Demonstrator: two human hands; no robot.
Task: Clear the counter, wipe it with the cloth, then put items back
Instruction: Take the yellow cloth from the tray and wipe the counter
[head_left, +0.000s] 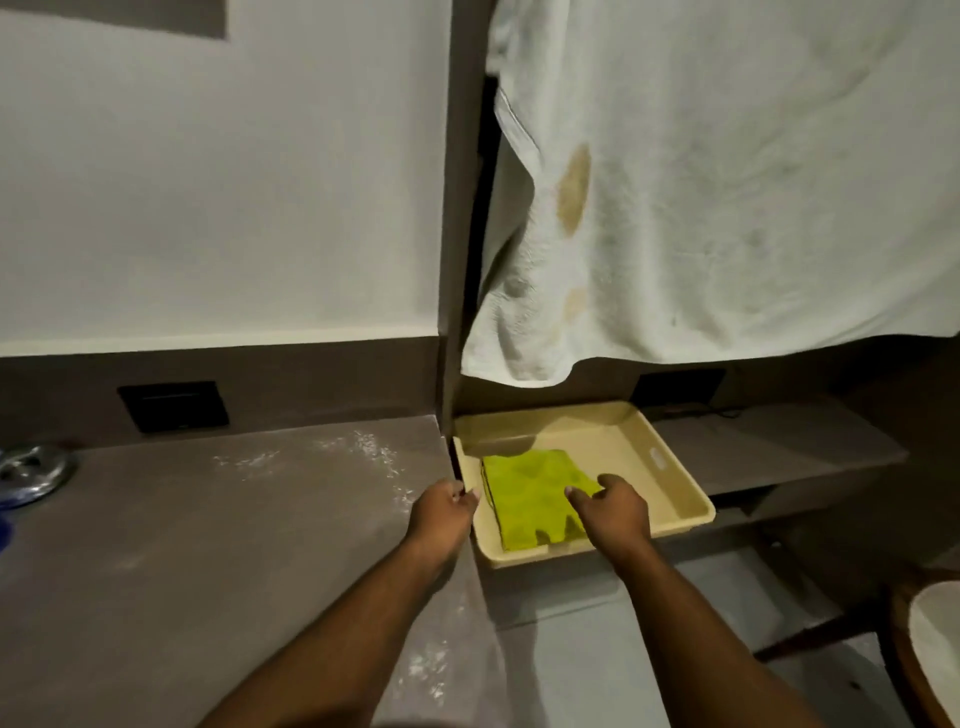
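Note:
A folded yellow-green cloth (530, 493) lies in a cream plastic tray (670, 467) on a lower shelf right of the counter. My right hand (613, 506) reaches into the tray with fingers curled down onto the cloth's right edge; whether it grips the cloth is not clear. My left hand (444, 512) hovers at the counter's right edge beside the tray's left rim, fingers loosely curled and holding nothing. The brown counter (208, 530) is dusted with white powder near its back and along its right edge.
A stained white towel (727, 197) hangs over the tray. Dark wall sockets (174, 407) sit behind the counter. A metal lid (31, 470) lies at the far left. A wooden chair with a pale cushion (930, 649) stands at lower right.

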